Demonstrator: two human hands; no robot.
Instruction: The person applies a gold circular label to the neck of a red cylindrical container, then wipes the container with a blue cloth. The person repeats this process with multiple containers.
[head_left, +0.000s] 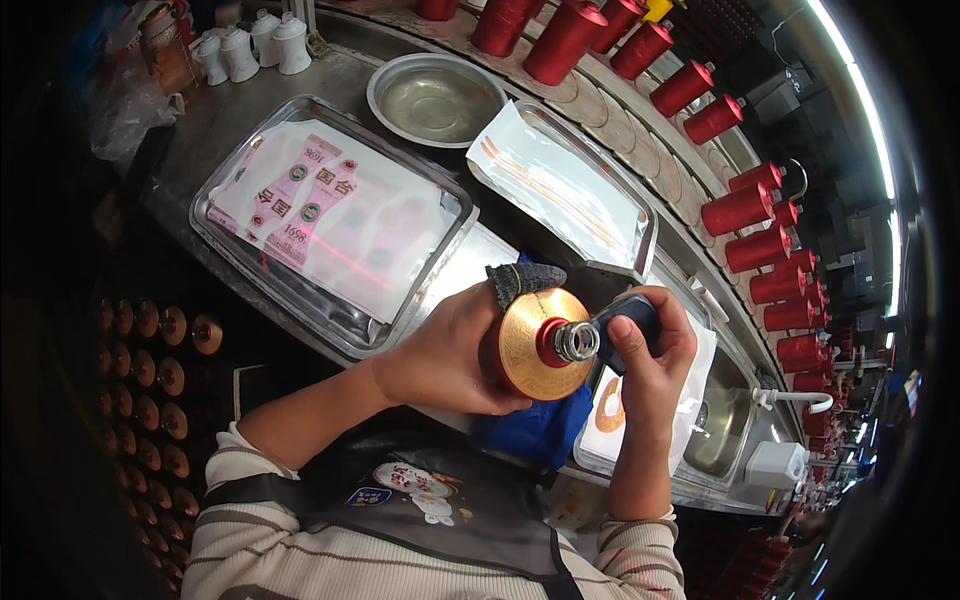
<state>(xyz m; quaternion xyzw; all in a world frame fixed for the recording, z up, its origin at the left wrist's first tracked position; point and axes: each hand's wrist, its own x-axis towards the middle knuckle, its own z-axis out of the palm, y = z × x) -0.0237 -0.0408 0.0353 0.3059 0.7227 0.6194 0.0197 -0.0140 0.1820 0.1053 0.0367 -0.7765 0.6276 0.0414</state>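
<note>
My left hand (pixel 450 350) is wrapped around a bottle with a gold patterned shoulder (pixel 540 350), a red neck ring and a bare glass mouth. The bottle is tilted, its mouth toward the right. A dark knitted finger cover (pixel 522 281) is on a finger of that hand. In my right hand (pixel 655 370), thumb on top, is a dark blue flat pad (pixel 632 318) right beside the bottle's neck; whether they touch I cannot tell. The bottle's lower body is hidden. Below the hands hangs blue cloth (pixel 535 432).
Left, a metal tray (pixel 462 228) holds pink printed decal sheets (pixel 300 200). A metal bowl (pixel 435 100) and a tray of orange-striped sheets (pixel 560 185) stand beyond. Gold ring decals (pixel 608 405) lie near right, by a sink (pixel 735 430). Red bottles (pixel 565 42) line the curved conveyor.
</note>
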